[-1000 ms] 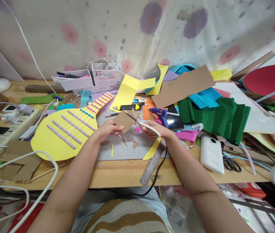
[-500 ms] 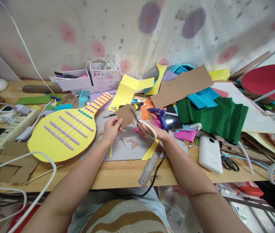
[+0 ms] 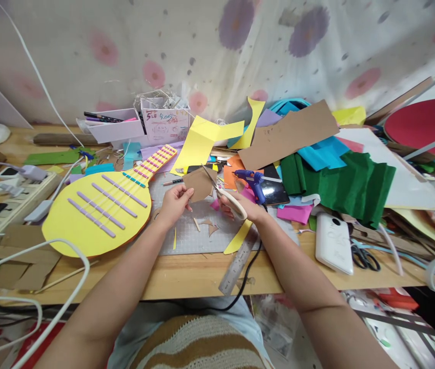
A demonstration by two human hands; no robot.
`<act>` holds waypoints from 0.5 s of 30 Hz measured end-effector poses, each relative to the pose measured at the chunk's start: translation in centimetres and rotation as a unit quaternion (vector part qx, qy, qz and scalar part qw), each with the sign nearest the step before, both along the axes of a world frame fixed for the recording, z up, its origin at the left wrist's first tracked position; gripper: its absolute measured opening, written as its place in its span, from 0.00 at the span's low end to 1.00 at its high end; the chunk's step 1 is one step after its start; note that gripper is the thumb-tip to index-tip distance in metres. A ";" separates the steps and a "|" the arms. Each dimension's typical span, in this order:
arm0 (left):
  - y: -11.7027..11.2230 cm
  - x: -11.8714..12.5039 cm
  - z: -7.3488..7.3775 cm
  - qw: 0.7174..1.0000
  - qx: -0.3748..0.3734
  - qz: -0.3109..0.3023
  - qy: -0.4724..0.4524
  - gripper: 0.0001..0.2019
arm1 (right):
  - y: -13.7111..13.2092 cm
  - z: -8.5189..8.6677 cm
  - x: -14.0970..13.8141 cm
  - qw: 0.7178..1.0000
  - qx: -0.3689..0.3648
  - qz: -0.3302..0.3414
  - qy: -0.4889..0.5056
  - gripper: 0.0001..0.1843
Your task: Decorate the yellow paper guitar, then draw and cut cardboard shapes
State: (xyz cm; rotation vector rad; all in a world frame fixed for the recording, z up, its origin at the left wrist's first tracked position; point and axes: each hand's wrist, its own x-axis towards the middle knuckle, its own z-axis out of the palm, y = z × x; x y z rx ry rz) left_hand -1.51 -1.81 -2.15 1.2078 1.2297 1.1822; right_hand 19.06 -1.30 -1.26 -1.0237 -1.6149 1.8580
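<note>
Between finger and thumb, my left hand [image 3: 174,203] pinches a small piece of brown cardboard [image 3: 199,185] above the cutting mat [image 3: 186,242]. In my right hand [image 3: 236,206] are scissors with cream handles [image 3: 234,203]; their blades lie at the right edge of the cardboard. Part of the handle loops is hidden by my fingers. Left of my hands lies a yellow paper lute-like instrument [image 3: 61,218] with purple strips and strings. Cardboard scraps [image 3: 212,228] are on the mat below the piece.
A blue glue gun [image 3: 253,183] lies just beyond my right hand, its black cable trailing to the table edge. A metal ruler [image 3: 236,266], a white power bank [image 3: 332,245] and black scissors [image 3: 365,257] lie nearby. Green crepe paper [image 3: 350,189] is at right.
The cardboard piece has turned in my left hand, showing straighter edges now. The scissors have shifted slightly against its right side, and their handles look closer together.
</note>
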 end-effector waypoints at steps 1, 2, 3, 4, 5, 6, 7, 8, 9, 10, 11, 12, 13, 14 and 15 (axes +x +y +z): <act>0.0 0.0 0.0 1.000 -0.002 -0.001 -0.006 0.16 | 0.0 0.0 -0.1 1.000 -0.002 -0.003 0.001 0.30; -0.1 0.1 0.1 1.000 -0.004 -0.002 -0.014 0.16 | -0.1 -0.1 -0.2 1.000 -0.003 -0.008 0.002 0.30; -0.1 0.2 0.0 1.000 -0.005 -0.004 -0.022 0.16 | -0.1 -0.1 -0.3 1.000 -0.003 -0.011 0.006 0.30; -0.1 0.3 0.0 1.000 -0.006 -0.005 -0.030 0.16 | -0.2 -0.1 -0.4 1.000 -0.002 -0.012 0.009 0.30; -0.1 0.3 0.0 0.999 -0.006 -0.006 -0.036 0.16 | -0.2 -0.1 -0.4 1.000 -0.003 -0.013 0.011 0.30; -0.1 0.3 -0.1 0.999 -0.005 -0.005 -0.040 0.17 | -0.2 -0.1 -0.5 1.000 -0.005 -0.014 0.012 0.30; 0.0 0.3 -0.2 0.999 -0.004 -0.005 -0.041 0.16 | -0.2 -0.1 -0.5 1.000 -0.007 -0.016 0.010 0.30; 0.1 0.2 -0.3 0.999 -0.003 -0.006 -0.041 0.16 | -0.2 -0.1 -0.6 1.000 -0.009 -0.018 0.006 0.30; 0.1 0.2 -0.3 0.999 -0.002 -0.008 -0.041 0.16 | -0.2 -0.1 -0.6 1.000 -0.011 -0.022 0.001 0.29; 0.2 0.1 -0.4 0.999 -0.001 -0.010 -0.040 0.16 | -0.1 -0.1 -0.6 1.000 -0.011 -0.024 -0.005 0.29; 0.2 0.0 -0.4 0.999 0.000 -0.012 -0.038 0.16 | -0.1 0.0 -0.6 1.000 -0.008 -0.025 -0.012 0.29; 0.2 -0.2 -0.4 0.999 0.000 -0.014 -0.036 0.15 | -0.1 0.0 -0.6 0.999 -0.005 -0.025 -0.019 0.29; 0.2 -0.2 -0.4 0.999 0.000 -0.014 -0.034 0.15 | 0.0 0.0 -0.6 0.999 -0.002 -0.027 -0.025 0.30; 0.3 -0.3 -0.4 0.999 0.000 -0.015 -0.031 0.15 | 0.0 0.1 -0.6 0.999 0.000 -0.029 -0.031 0.30; 0.3 -0.4 -0.4 0.999 -0.001 -0.015 -0.029 0.15 | 0.0 0.2 -0.5 0.999 -0.001 -0.031 -0.035 0.30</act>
